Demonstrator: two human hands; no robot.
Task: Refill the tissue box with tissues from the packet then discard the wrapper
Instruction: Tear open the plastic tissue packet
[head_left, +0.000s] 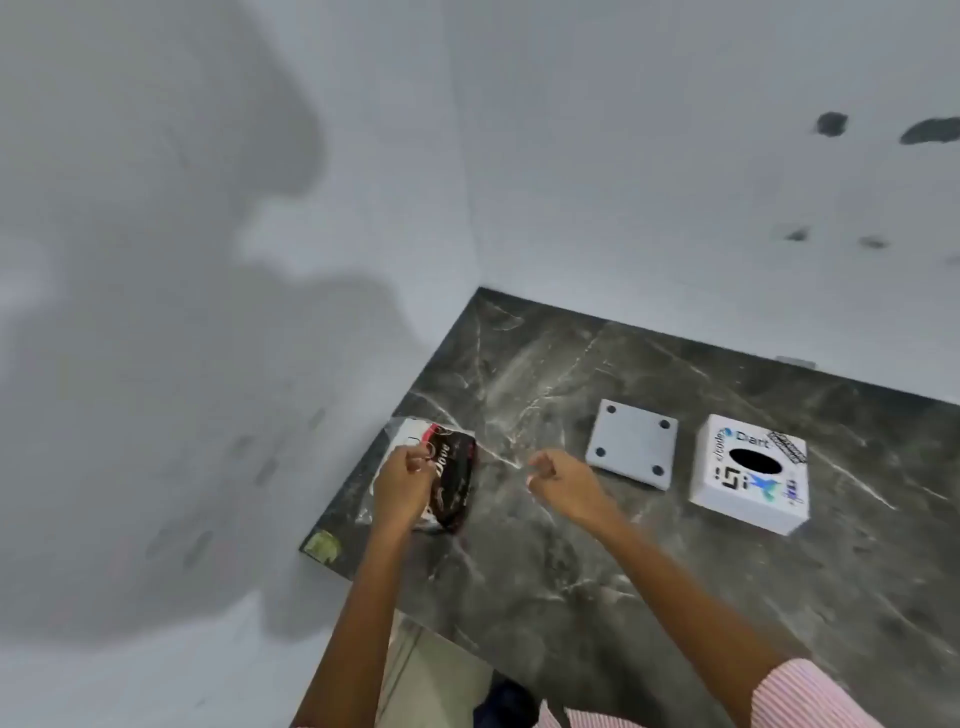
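A tissue packet (453, 480) in a dark red and white wrapper lies near the left end of the dark marble counter (597, 561). My left hand (402, 488) rests on it, fingers pinched on the wrapper's top edge. My right hand (563, 480) hovers just to the packet's right, fingers curled, holding nothing I can make out. The white tissue box (748, 480) with stickers and a dark oval slot stands to the right. Its grey base plate (632, 449) with four dark feet lies flat between my right hand and the box.
Pale walls meet in a corner behind the counter, the left wall close beside the packet. The counter's front edge runs diagonally under my forearms, with floor below. A yellowish patch (323, 545) marks the counter's near left corner.
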